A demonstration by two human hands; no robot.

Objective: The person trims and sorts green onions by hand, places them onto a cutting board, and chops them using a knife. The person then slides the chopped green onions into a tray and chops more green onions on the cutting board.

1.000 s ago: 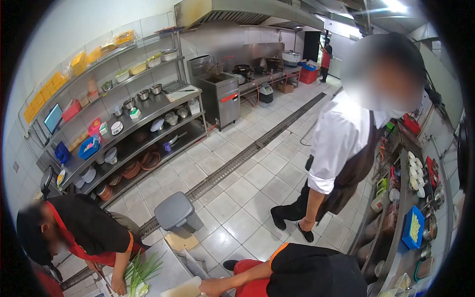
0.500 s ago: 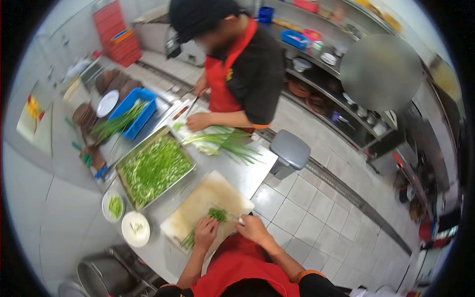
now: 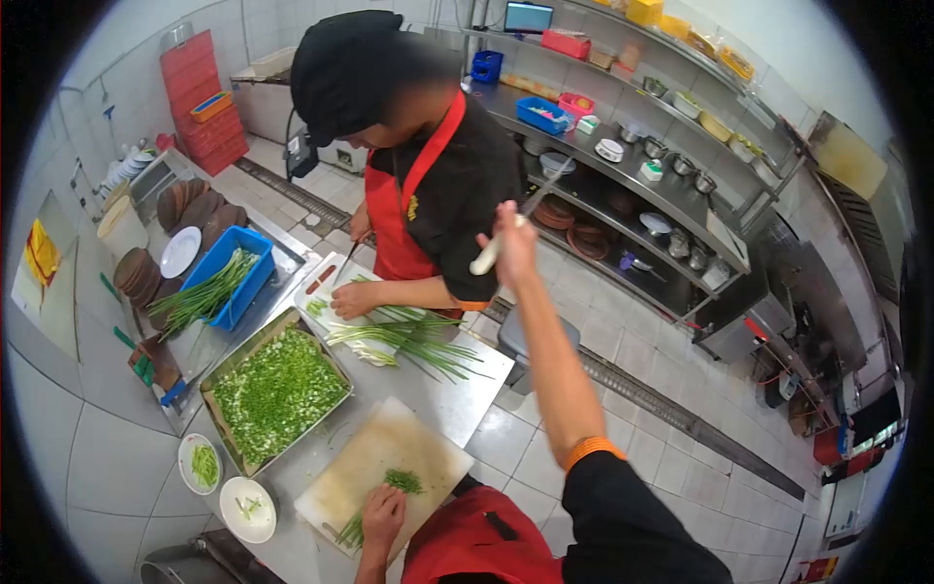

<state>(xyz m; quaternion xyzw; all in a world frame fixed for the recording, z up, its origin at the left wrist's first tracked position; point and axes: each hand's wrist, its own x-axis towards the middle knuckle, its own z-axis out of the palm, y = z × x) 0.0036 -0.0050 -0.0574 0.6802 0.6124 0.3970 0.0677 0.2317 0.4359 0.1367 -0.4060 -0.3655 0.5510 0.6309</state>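
Note:
My right hand [image 3: 514, 251] is raised well above the table, out to the front right. Its fingers wrap the pale handle of a knife [image 3: 485, 256], whose blade points up and away. Down on the worn cutting board [image 3: 394, 428], my left hand [image 3: 382, 513] is closed over a small bunch of green onions [image 3: 352, 531], the stalks sticking out toward the near side. Just beyond its fingertips lies a small heap of chopped green onion [image 3: 403, 480].
A metal tray [image 3: 302, 433] of chopped green onion stands left of the board, with two white bowls [image 3: 251, 530] nearby. Opposite, a co-worker's hand [image 3: 356, 300] rests at another board beside long green onions [image 3: 428, 341]. A blue basket [image 3: 255, 282] and a grey bin [image 3: 559, 334] are close.
My right hand has lifted the knife from the board, up and forward at arm's length. My left hand stays at the green onions. The whole view has shifted a little.

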